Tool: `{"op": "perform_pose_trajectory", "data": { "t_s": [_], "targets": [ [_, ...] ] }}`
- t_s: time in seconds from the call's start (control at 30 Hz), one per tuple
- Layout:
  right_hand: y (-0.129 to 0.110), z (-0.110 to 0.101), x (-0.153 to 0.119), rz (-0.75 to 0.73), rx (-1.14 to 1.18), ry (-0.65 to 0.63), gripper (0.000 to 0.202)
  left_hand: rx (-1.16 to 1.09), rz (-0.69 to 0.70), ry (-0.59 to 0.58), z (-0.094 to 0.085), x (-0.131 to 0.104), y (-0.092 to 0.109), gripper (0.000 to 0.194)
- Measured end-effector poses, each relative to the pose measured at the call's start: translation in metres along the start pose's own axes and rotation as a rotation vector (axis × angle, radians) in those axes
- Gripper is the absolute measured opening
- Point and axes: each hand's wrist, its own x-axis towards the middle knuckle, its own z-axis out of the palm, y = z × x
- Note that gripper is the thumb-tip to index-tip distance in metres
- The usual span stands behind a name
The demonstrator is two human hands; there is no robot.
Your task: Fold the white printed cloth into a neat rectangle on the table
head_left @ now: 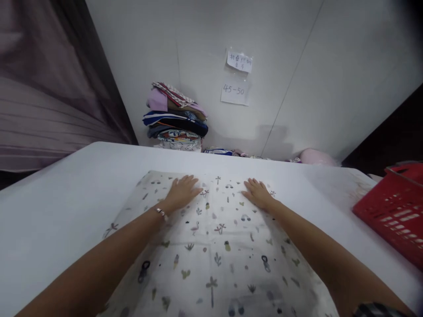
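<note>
The cloth (211, 240) is white, printed with palms and rainbows — the basket (395, 207), red.

The light in here is muted and even, cool on the grey wall (205, 35) and brighter on the white worktop (56, 224). Soft shadows smudge the wall beside the stack of folded cloth (176, 119) and further right. The curtain (49, 88) sits in gloom; a dark blur swallows the top right corner. Detail on the patterned cloth (206, 240) is slightly soft, writing on the upper note (239, 61) fuzzy, and wide-angle distortion stretches the red basket (393, 213).
</note>
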Motion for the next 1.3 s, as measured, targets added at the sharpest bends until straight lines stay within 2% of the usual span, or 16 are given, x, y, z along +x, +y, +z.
{"op": "perform_pose_trajectory", "data": {
  "t_s": [0.1, 0.23, 0.33, 0.43, 0.53, 0.67, 0.87, 0.97, 1.17, 1.3],
  "targets": [
    [-0.001, 0.003, 0.007, 0.040, 0.020, -0.014, 0.071, -0.004, 0.105, -0.010, 0.018, 0.021, 0.008, 0.065],
    [-0.002, 0.005, 0.010, 0.064, 0.048, 0.031, 0.064, -0.063, 0.073, 0.032, 0.031, 0.032, 0.005, 0.060],
    [-0.006, 0.002, 0.017, 0.087, 0.082, 0.120, 0.054, -0.068, 0.066, 0.124, 0.026, 0.033, -0.004, 0.048],
    [-0.015, -0.004, 0.030, 0.059, 0.124, 0.184, 0.047, -0.032, -0.001, 0.179, 0.018, 0.038, -0.013, 0.041],
    [-0.027, -0.009, 0.047, 0.009, 0.130, 0.144, 0.042, 0.011, -0.062, 0.155, 0.012, 0.047, -0.019, 0.040],
    [-0.037, -0.016, 0.066, 0.050, 0.105, 0.073, 0.040, 0.050, -0.067, 0.148, 0.006, 0.060, -0.020, 0.035],
    [-0.031, -0.027, 0.082, 0.104, 0.117, -0.015, 0.030, 0.030, -0.071, 0.110, -0.002, 0.070, -0.021, 0.024],
    [-0.028, -0.031, 0.082, 0.111, 0.139, -0.014, 0.029, 0.008, -0.100, 0.123, -0.005, 0.074, -0.021, 0.023],
    [-0.030, -0.023, 0.082, 0.220, 0.195, 0.108, 0.032, -0.004, -0.178, 0.179, 0.005, 0.082, -0.014, 0.025],
    [-0.031, -0.014, 0.082, 0.147, 0.139, 0.165, 0.031, -0.015, -0.182, 0.206, 0.013, 0.084, -0.014, 0.028]
  ]
}}
